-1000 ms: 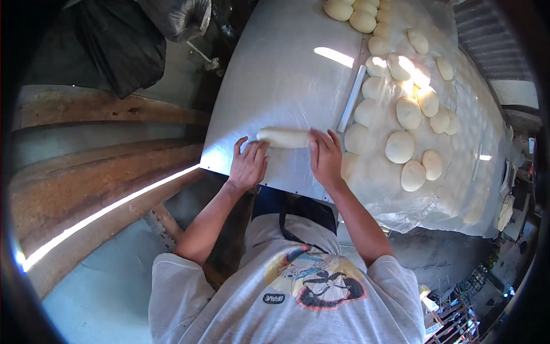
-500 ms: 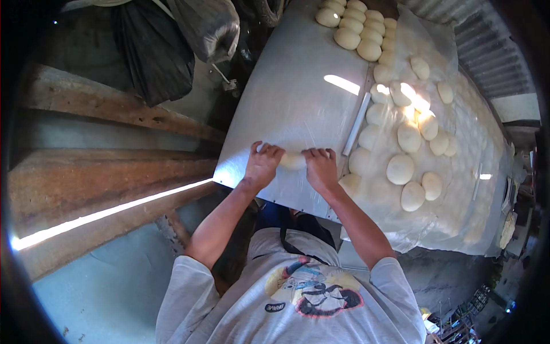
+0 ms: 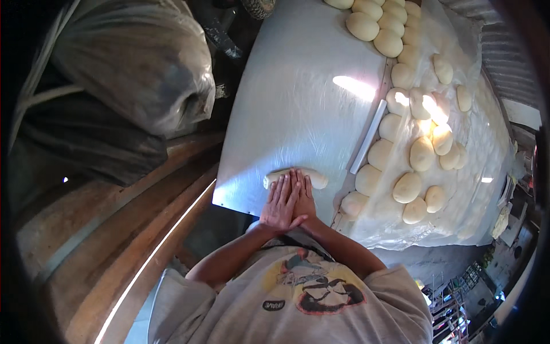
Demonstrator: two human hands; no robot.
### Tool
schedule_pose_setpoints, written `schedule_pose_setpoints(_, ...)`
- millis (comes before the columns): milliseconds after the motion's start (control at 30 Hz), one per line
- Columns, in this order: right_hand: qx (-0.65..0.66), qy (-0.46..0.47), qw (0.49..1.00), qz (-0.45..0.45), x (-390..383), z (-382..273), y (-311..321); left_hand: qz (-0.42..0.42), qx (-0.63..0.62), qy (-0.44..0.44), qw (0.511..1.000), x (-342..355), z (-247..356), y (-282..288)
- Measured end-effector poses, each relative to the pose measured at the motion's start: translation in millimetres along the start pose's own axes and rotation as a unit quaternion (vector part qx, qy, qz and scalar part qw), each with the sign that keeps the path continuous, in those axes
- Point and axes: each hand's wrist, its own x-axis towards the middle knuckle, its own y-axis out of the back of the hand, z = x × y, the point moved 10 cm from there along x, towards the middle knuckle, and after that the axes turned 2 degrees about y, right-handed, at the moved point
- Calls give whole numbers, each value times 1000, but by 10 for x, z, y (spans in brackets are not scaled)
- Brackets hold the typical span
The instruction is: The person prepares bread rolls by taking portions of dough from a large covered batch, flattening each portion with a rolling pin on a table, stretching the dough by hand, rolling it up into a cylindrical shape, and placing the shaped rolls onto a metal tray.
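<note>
A pale dough roll (image 3: 318,179) lies crosswise on the metal worktop (image 3: 286,103), near its front edge. My left hand (image 3: 278,205) rests flat with its fingers stretched out over the middle of the roll. Against it, partly overlapped, lies my right hand (image 3: 305,200), also flat with fingers extended onto the dough. Both ends of the roll stick out past my fingers; its middle is hidden under them.
Round dough balls (image 3: 362,27) stand in rows at the far right, and several more sit on and under a clear plastic sheet (image 3: 458,172) at the right. A pale strip (image 3: 368,136) divides the surfaces. Bulky bags (image 3: 137,63) hang at the left above wooden beams (image 3: 137,229).
My hands have come together from the two ends of the dough and now lie flat on its middle. The dough looks longer. The whole view has shifted, bringing the bags closer.
</note>
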Motion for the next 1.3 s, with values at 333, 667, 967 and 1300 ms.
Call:
schedule_pose_setpoints(333, 26, -156, 969, 191, 926, 1182, 1036, 65, 247, -36, 966, 1439, -752, 197)
schedule_pose_setpoints(667, 105, -262, 929, 237, 872, 2122, 914, 183, 200, 55, 961, 1431, -1184, 453)
schedule_pose_setpoints(967, 153, -158, 950, 221, -124, 1220, 434, 104, 82, -7, 991, 318, -815, 98)
schedule_pose_setpoints(1300, 167, -141, 953, 210, 90, 1556, 483, 54, 122, -47, 990, 632, -1023, -17)
